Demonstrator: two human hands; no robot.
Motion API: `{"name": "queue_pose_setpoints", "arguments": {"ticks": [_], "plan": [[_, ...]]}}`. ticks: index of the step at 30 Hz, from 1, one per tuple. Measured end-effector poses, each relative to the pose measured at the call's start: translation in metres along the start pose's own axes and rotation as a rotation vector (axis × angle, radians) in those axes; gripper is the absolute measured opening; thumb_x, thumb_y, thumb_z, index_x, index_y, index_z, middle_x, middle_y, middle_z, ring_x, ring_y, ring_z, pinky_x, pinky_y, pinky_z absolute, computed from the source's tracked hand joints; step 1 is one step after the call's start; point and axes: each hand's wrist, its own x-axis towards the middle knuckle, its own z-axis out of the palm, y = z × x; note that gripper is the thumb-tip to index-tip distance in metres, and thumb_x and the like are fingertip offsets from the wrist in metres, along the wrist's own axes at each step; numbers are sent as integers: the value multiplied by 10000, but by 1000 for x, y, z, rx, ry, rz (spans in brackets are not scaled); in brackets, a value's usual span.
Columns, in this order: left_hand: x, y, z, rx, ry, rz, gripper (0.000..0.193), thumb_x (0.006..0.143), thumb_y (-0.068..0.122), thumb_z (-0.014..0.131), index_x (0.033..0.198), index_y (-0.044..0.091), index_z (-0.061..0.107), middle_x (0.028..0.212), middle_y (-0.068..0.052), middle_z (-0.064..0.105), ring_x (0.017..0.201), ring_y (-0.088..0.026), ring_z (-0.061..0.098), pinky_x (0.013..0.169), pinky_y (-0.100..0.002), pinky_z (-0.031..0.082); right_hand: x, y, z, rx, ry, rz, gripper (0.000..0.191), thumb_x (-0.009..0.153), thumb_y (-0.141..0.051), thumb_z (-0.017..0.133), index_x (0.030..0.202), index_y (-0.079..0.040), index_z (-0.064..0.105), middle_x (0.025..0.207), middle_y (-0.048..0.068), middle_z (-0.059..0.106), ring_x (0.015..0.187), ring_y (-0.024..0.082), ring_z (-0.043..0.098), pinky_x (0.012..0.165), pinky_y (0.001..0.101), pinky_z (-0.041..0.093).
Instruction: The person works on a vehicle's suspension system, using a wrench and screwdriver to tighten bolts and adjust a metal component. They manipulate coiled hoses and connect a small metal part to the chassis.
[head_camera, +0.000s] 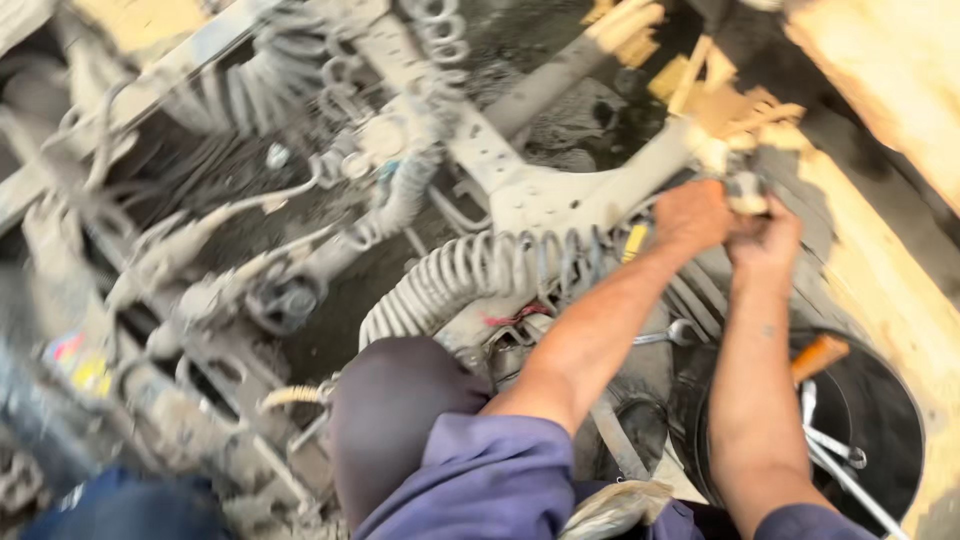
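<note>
Both hands (730, 225) grip a fitting (746, 190) beside coiled hose (470, 270), wrenches (835, 450) nearby

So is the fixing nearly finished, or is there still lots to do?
Hard to tell. The dusty metal arm and grey coil spring are laid bare. In hand: the left hand and right hand both grip a small part at the arm's end. Wrenches lie in a black tub, and another spanner lies nearby, so work looks unfinished.

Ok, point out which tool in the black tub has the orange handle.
The tool leaning over the black tub's upper left rim, nearest the right hand; the others in it are bare metal.
</note>
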Motion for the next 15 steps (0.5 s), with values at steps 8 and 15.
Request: {"name": "queue_pose_setpoints", "arguments": {"ticks": [8, 15], "plan": [[25, -52, 82, 74, -41, 78, 324, 762, 310, 796, 942, 41, 780, 945, -206, 775, 931, -347, 766, 813, -444, 604, 7, 25, -5, -343, 267, 47, 306, 937, -365, 735, 1115, -119, 705, 1033, 54, 769, 915, 240, 740, 822, 463, 588], [25, -64, 123, 66, -50, 105, 323, 747, 299, 786, 940, 41, 781, 947, -197, 776, 924, -347, 762, 802, -442, 604, 10, 22, -43, -245, 192, 12, 182, 908, -193, 782, 1046, -111, 696, 981, 53, 737, 853, 218, 710, 710, 367, 571]]}}
